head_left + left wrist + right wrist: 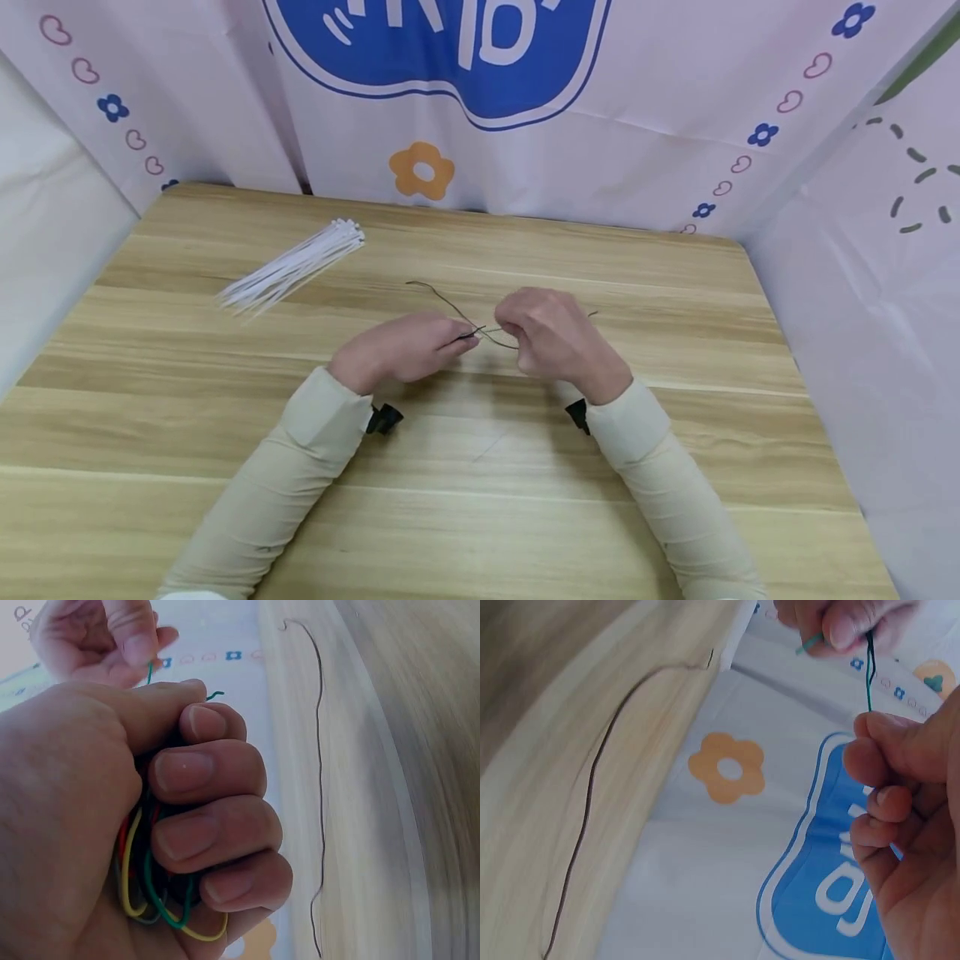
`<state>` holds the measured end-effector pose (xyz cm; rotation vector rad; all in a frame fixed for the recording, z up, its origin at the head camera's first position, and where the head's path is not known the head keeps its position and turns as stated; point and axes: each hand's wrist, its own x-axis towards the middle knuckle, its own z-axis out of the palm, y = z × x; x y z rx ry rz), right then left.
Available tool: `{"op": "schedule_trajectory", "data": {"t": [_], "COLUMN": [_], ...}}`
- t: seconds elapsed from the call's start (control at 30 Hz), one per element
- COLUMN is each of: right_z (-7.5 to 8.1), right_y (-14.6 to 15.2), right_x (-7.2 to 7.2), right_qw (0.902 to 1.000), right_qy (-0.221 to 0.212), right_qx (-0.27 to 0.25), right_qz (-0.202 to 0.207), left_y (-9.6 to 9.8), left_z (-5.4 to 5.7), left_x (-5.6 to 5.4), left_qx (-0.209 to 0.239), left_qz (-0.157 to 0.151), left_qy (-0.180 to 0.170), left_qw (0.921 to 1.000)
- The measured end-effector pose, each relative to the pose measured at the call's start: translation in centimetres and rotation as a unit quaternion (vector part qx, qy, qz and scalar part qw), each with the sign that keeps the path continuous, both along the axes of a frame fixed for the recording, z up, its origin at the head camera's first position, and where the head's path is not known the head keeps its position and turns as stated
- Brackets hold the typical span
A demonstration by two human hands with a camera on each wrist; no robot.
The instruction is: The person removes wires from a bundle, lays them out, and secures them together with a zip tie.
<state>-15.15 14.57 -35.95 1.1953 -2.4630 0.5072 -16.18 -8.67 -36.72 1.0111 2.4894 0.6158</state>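
My left hand point(405, 346) curls its fingers round a bundle of thin coloured wires point(152, 892). Red, yellow, green and dark loops show beneath the fingers in the left wrist view, while the rest is hidden in the palm. A short green end point(217, 694) sticks out past the thumb. Opposite, my right hand point(555, 337) pinches a thin green strand point(868, 686) between thumb and forefinger. That strand runs across to the left hand, with a dark one beside it. Beyond both hands, a long dark wire point(321, 750) lies on the wooden table, bent at one end.
White cable ties point(296, 265) lie in a loose bundle at the back left of the wooden table point(480, 533). Behind the table hangs a printed cloth point(337, 150), with more pale cloth point(847, 333) along the right side. Small black devices point(385, 418) sit at both wrists.
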Motion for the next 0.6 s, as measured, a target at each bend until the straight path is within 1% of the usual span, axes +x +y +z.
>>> {"op": "schedule_trajectory", "data": {"t": [0.1,0.23,0.37,0.6], "right_z": [0.1,0.1,0.1,0.4], "right_y": [0.9,2.0,2.9,4.0], "right_x": [-0.6,-1.2,-1.6,-1.9], "right_qw": [0.9997,0.9988,0.9979,0.9962], "right_qy": [-0.007,-0.022,-0.027,-0.039], "right_qx": [-0.012,-0.03,-0.041,-0.039], "right_qz": [-0.021,-0.031,-0.042,-0.067], "left_y": [-0.5,-1.0,-1.5,-1.7], "left_z": [0.0,-0.1,-0.1,0.3], "left_x": [-0.2,-0.4,-0.5,-0.6], "left_qx": [-0.003,-0.003,-0.002,0.013], "left_qz": [0.017,0.035,0.04,0.035], "left_qy": [-0.009,-0.019,-0.026,-0.021], "left_qw": [0.9998,0.9992,0.9988,0.9991]}}
